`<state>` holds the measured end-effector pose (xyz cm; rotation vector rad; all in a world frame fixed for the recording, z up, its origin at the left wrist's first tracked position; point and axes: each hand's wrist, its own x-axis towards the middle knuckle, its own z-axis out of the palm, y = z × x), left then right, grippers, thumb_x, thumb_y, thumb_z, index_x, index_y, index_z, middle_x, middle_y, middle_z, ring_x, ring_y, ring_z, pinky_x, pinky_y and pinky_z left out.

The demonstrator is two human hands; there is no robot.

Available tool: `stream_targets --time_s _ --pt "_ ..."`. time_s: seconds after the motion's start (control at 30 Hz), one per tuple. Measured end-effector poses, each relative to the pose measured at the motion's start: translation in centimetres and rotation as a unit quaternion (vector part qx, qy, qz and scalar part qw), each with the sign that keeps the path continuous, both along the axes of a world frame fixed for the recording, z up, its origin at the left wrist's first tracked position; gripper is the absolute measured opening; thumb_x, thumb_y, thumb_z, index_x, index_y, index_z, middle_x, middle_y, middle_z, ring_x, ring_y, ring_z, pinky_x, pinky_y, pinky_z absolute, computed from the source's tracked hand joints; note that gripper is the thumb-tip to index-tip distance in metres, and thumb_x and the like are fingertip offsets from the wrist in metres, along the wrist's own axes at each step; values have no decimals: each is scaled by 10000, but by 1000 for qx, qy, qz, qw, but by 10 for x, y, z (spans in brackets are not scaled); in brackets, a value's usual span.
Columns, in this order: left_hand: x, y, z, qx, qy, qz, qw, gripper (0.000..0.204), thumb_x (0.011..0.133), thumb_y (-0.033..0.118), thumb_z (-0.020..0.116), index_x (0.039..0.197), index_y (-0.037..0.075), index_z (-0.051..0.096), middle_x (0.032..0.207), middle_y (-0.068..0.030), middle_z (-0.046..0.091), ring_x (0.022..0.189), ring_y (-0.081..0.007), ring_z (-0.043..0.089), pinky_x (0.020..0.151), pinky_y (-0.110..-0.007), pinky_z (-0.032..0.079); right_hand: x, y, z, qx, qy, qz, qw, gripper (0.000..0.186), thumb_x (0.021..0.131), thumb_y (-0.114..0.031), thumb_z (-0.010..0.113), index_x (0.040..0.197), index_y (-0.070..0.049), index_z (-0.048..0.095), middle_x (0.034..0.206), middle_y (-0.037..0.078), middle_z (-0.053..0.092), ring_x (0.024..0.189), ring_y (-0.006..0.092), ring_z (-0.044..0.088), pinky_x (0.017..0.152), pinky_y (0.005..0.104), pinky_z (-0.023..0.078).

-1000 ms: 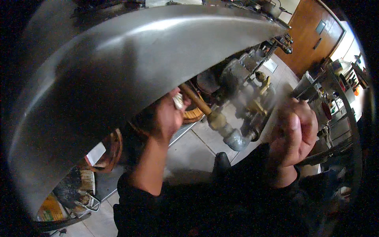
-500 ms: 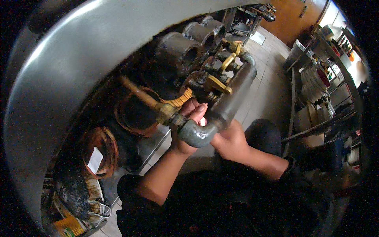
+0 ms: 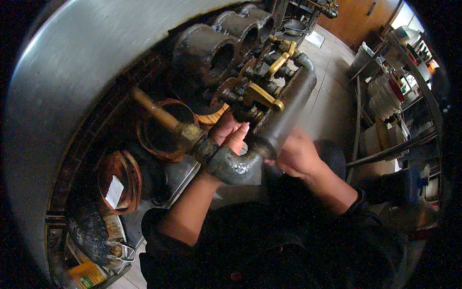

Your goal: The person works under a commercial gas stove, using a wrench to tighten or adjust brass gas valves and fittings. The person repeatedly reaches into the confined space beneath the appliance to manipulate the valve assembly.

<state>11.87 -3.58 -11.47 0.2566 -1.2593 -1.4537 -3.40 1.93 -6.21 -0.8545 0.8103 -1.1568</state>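
Observation:
A dark gas pipe runs diagonally across the middle, ending near me in a grey elbow fitting. Brass valves with lever handles sit along its left side. Behind the elbow, my left hand has its thumb up and fingers curled together, partly hidden by the pipe. On the pipe's right side is my right hand, its fingers bent in close to the pipe's near end and slightly blurred. What either hand pinches is too small or hidden to tell. A brass coupling joins the elbow to a copper-coloured tube.
Thick blackened burner cylinders stand beyond the valves, under a curved steel edge. Round rusty pans and a charred wok sit low at left. A rack with stacked dishes lines the right.
My right hand has shifted right and up, away from under the elbow to the pipe's side. My left hand stays behind the elbow. The view has shifted slightly.

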Motion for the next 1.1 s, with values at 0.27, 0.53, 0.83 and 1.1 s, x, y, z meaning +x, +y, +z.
stream_targets --time_s 0.27,0.53,0.83,1.1 --pt "-6 -13 -51 -16 -145 63 987 241 899 137 518 1096 8 571 957 -95 616 786 -160 587 630 -290 501 6 -1 -4 26 -84 22 996 179 880 -140 527 1017 -33 566 883 83 623 613 141 586 500 229 448" --pt "-1 -9 -41 -26 -178 83 980 231 908 142 527 1103 26 574 976 -84 615 886 -174 582 751 -318 495 13 4 1 55 27 -33 998 138 881 -177 582 940 -53 584 794 45 611 595 96 548 494 210 430" --pt "6 -11 -8 -23 -153 34 987 56 857 66 584 910 78 574 857 13 580 792 -72 521 713 -239 435 14 4 1 42 56 -43 997 45 825 -53 538 858 -39 566 706 42 563 556 106 493 463 225 385" --pt "19 -10 20 5 -124 -71 990 84 870 137 595 833 67 567 815 -26 587 788 -100 548 698 -271 446 19 9 7 22 132 -49 990 61 825 -59 531 863 -30 569 711 42 575 564 93 503 468 219 381"
